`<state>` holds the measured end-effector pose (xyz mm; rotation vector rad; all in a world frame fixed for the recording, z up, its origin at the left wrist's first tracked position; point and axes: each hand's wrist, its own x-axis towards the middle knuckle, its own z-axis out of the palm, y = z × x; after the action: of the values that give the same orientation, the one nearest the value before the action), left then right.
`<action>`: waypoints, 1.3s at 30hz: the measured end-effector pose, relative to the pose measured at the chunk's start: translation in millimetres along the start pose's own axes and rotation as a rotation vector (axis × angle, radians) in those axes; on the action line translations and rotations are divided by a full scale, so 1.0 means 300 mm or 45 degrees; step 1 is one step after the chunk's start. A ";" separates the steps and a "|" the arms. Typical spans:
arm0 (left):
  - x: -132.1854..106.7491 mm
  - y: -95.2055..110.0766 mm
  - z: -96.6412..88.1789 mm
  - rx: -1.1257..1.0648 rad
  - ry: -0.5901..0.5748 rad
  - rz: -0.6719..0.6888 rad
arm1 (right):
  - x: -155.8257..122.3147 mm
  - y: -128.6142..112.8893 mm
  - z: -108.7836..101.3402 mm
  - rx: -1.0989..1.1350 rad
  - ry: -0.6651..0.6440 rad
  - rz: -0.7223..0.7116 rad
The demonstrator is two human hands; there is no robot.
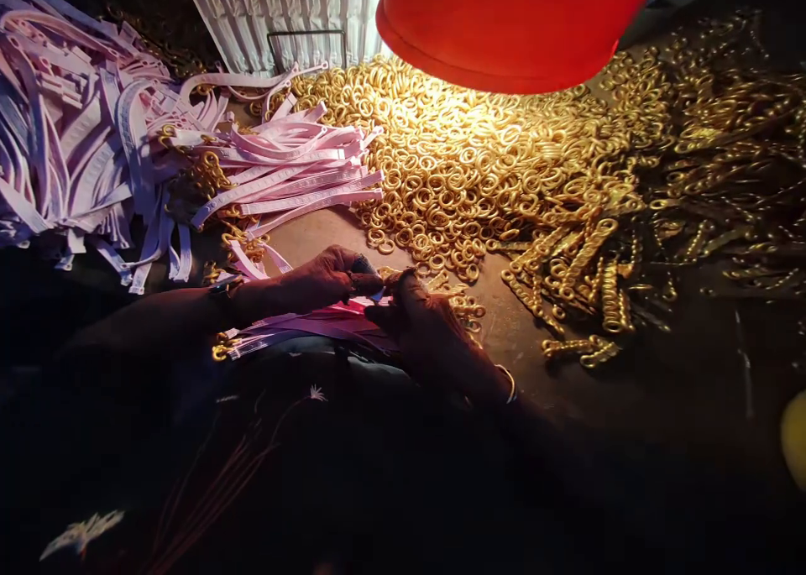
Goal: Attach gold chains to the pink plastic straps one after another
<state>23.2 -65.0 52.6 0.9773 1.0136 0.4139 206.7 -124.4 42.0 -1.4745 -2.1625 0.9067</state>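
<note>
My left hand (340, 274) reaches in from the left with its fingers pinched together, a dark wrap on one fingertip. A small pale end of what looks like a pink strap (377, 295) shows at its fingertips. Close against it, my right hand (428, 323) is curled, thumb and finger pressed together; what they hold is hidden in shadow. Beneath both hands lies a bundle of pink straps (315, 321), with a gold ring fitting (222, 347) at its left end. Several gold rings (469, 308) lie just beyond my right hand.
A large heap of gold rings (453, 172) spreads across the table (333, 227). Pink straps (295, 164) lie left of it, beside a bigger tangle of pale straps (81, 138). Stacked rows of rings (579, 256) lie right. A red lampshade (510, 29) hangs low over the heap.
</note>
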 end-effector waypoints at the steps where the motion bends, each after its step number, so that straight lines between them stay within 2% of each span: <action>1: -0.021 -0.023 0.008 -0.010 -0.026 0.008 | -0.029 -0.006 0.017 0.008 0.021 -0.006; 4: -0.082 -0.075 0.034 -0.095 -0.073 0.015 | -0.092 -0.011 0.063 0.057 0.098 0.010; 7: -0.126 -0.082 0.058 -0.193 -0.042 -0.012 | -0.115 -0.015 0.088 0.233 0.133 0.079; 12: -0.137 -0.073 0.078 -0.270 0.007 -0.019 | -0.098 -0.026 0.093 0.492 0.008 0.129; 17: -0.100 -0.126 0.082 -0.337 -0.080 -0.096 | -0.079 -0.014 0.110 0.432 -0.098 0.119; 21: -0.087 -0.140 0.065 -0.251 -0.109 -0.072 | -0.065 -0.016 0.091 0.219 -0.123 0.038; 23: -0.086 -0.109 0.029 -0.054 -0.121 -0.004 | -0.061 -0.018 0.064 0.065 -0.087 0.015; 25: -0.087 -0.056 -0.031 0.284 -0.095 0.102 | -0.060 -0.012 0.039 -0.057 -0.030 0.029; 27: -0.087 0.004 -0.105 0.733 0.014 0.177 | -0.059 0.003 0.029 -0.128 0.049 0.074; 30: -0.090 0.061 -0.202 1.399 0.236 0.081 | -0.052 0.027 0.060 -0.215 0.127 0.091; 32: -0.089 0.055 -0.236 1.712 0.292 -0.025 | -0.040 0.034 0.105 -0.307 0.127 0.042; 34: -0.086 0.018 -0.243 1.909 0.249 -0.091 | -0.027 0.033 0.150 -0.417 0.120 -0.006; 37: -0.074 -0.056 -0.230 1.967 0.138 -0.133 | -0.014 0.031 0.181 -0.558 0.089 -0.054; 39: -0.067 -0.092 -0.231 1.914 0.103 -0.085 | -0.016 0.039 0.173 -0.615 0.072 -0.081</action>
<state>-49.7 -59.6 27.9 2.2367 1.3979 -0.5077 184.3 -141.6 -3.4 -1.5987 -2.4816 0.3223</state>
